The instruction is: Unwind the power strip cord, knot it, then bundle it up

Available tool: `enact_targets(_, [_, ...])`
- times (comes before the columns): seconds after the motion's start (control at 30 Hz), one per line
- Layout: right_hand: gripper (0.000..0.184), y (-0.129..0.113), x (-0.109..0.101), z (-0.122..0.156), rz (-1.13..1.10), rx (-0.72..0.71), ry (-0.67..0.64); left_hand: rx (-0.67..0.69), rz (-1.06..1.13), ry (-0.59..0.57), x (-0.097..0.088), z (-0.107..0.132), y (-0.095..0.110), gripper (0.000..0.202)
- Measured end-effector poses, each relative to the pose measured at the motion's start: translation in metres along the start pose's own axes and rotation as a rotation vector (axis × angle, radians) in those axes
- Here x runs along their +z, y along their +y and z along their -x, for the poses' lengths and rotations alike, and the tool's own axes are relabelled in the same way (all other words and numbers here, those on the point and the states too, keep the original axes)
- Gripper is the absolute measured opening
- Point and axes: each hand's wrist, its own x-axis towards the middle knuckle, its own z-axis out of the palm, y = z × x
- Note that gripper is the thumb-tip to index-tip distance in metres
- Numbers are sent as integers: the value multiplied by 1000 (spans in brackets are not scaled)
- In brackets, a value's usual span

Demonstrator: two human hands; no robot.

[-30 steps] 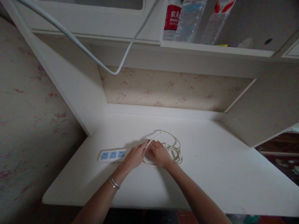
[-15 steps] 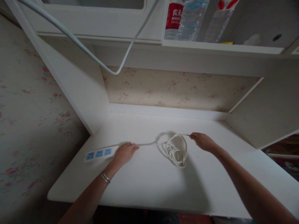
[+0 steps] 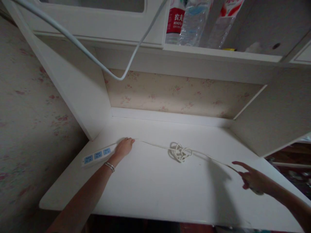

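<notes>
A white power strip (image 3: 96,155) with blue sockets lies on the left of the white desk (image 3: 155,191). My left hand (image 3: 123,147), bracelet on the wrist, rests closed on the white cord (image 3: 150,143) right beside the strip. The cord runs right into a tight tangle (image 3: 180,152) at the desk's middle, then on toward my right hand (image 3: 252,180). That hand is near the right front edge, index finger stretched out, other fingers curled round the cord's end.
A shelf (image 3: 218,53) above holds three plastic water bottles (image 3: 191,21). A grey-white cable (image 3: 116,76) hangs in a loop from the top. Side panels close the desk in on left and right; floral wallpaper (image 3: 179,94) covers the back.
My right hand has pulled the cord far to the right and toward me, drawing the loose coil down into a small knot. My left hand slid slightly left along the cord.
</notes>
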Motion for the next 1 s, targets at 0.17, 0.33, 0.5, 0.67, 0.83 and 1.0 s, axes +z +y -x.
enact_targets(0.17, [55,-58,27,46,-369,-52,-524,-77,24,33,8,-8,3,34])
enact_targets(0.33, [77,-122,53,62,-372,-84,-572,-116,90,45,12,-10,8,33])
enact_targets(0.5, [42,-152,69,56,-214,-248,-524,-124,165,56,12,-9,8,32])
enact_targets(0.67, [22,-179,81,42,417,-424,-171,-137,238,53,10,-10,8,32])
enact_targets(0.83, [34,-217,88,20,535,-488,61,-143,317,57,8,-8,11,32])
enact_targets(1.0, [39,-260,109,-4,-290,-247,17,-145,425,57,7,-8,18,31])
